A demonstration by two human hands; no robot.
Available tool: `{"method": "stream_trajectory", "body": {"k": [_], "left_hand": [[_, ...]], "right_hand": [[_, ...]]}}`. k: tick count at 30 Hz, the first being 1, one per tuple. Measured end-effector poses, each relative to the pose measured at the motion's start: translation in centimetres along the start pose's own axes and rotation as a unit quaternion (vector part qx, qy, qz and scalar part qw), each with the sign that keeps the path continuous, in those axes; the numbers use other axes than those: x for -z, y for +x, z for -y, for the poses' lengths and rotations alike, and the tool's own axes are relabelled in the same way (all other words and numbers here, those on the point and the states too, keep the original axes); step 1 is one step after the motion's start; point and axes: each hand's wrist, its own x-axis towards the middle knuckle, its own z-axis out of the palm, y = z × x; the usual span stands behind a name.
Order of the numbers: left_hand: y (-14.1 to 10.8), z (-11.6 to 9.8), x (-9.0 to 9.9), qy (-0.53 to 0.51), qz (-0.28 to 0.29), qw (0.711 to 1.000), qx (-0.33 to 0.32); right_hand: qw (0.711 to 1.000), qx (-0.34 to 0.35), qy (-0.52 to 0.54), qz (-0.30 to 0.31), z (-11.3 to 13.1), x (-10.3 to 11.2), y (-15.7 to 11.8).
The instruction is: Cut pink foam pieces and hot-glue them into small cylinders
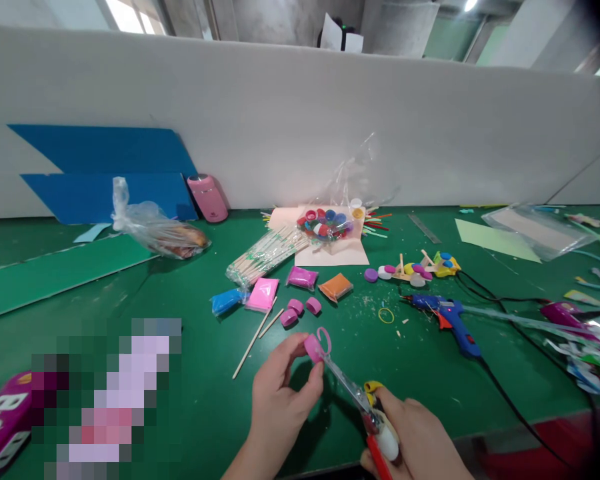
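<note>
My left hand (286, 397) pinches a pink bottle cap (312, 349) between thumb and fingers, above the front middle of the green table. A thin pink strip (328, 338) curls off the cap's right edge. My right hand (420, 427) is closed around a pair of scissors (349, 385), with yellow and red parts showing at the handles. Their blades point up and left, with the tips touching the cap's edge. A white oval piece (387, 443) shows by the right fingers; what it belongs to I cannot tell. Just beyond lie several loose pink caps (295, 307).
Two wooden sticks (255, 339) lie left of the caps, behind them clay packets (263, 295) and bagged sticks (265, 255). A blue glue gun (445, 317) with its cord rests at right, near a cap-and-stick assembly (415, 271). A purple power strip (10, 413) is front left.
</note>
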Motion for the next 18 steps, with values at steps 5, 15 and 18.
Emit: {"method": "stream_trajectory", "body": {"k": [5, 15, 18], "left_hand": [[-0.27, 0.59, 0.19, 0.105, -0.01, 0.993, -0.044], [-0.33, 0.61, 0.32, 0.168, -0.013, 0.982, -0.081], [-0.43, 0.8, 0.26, 0.165, -0.014, 0.982, -0.091]], "right_hand": [[1.0, 0.016, 0.015, -0.02, 0.04, -0.19, -0.15], [0.999, -0.014, -0.005, 0.031, 0.04, -0.37, -0.12], [1.0, -0.016, 0.001, 0.023, 0.16, -0.25, -0.16]]}}
